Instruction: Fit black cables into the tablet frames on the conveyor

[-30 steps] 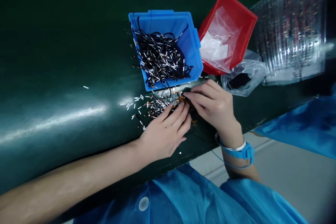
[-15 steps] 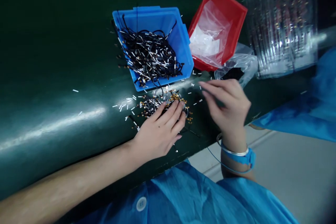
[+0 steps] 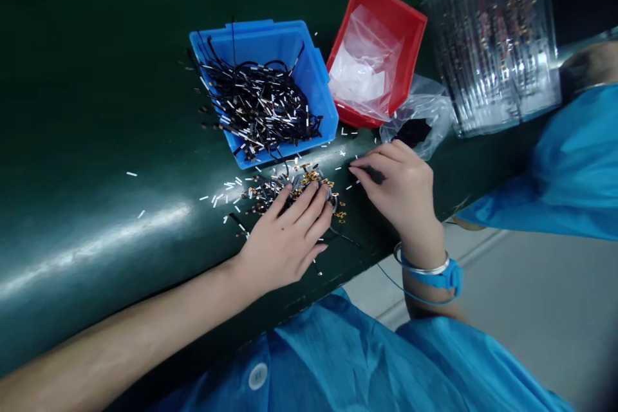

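One head-worn camera looks steeply down, close over the green table [image 3: 96, 141].

Glossy dk-green table [image 3: 96, 141], smooth plastic blue bin [image 3: 316, 87] & red bin [image 3: 410, 51], crinkly clear bag [image 3: 434, 109].

Pile of small cable parts [image 3: 290, 190]: short black leads with gold-coloured terminals and white sleeves, loosely heaped flat on the table, just in front of the blue bin [image 3: 261, 93]. White sleeve fragments lie scattered left of the pile.
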The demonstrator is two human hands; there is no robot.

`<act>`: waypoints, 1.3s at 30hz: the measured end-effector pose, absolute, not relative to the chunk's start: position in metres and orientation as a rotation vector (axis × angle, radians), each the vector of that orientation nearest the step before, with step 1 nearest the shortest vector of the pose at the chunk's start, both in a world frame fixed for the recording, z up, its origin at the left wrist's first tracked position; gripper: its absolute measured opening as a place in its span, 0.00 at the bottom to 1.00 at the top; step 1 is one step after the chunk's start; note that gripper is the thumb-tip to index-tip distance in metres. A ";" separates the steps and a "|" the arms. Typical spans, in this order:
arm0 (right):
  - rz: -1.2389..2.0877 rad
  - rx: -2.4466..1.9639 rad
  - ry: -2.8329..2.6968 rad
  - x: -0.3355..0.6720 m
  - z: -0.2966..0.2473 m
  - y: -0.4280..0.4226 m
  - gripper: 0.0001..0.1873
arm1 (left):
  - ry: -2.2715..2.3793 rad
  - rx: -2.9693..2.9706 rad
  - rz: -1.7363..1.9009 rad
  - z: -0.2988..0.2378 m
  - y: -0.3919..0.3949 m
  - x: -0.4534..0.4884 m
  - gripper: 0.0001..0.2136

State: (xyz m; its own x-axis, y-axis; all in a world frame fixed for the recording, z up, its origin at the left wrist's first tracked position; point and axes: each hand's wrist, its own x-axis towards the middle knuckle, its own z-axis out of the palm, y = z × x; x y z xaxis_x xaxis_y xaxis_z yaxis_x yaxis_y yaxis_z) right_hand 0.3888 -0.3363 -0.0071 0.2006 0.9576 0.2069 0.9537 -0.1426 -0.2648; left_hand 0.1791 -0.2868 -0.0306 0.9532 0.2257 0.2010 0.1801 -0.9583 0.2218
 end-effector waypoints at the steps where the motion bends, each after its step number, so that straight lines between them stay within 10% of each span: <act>1: -0.008 -2.164 -1.824 0.388 -0.006 -0.335 0.09 | 0.304 2.909 0.339 -0.031 -0.287 0.179 0.23; 39: 0.232 -1.891 -1.785 0.394 -0.013 -0.325 0.05 | 0.319 2.908 0.364 -0.031 -0.287 0.180 0.22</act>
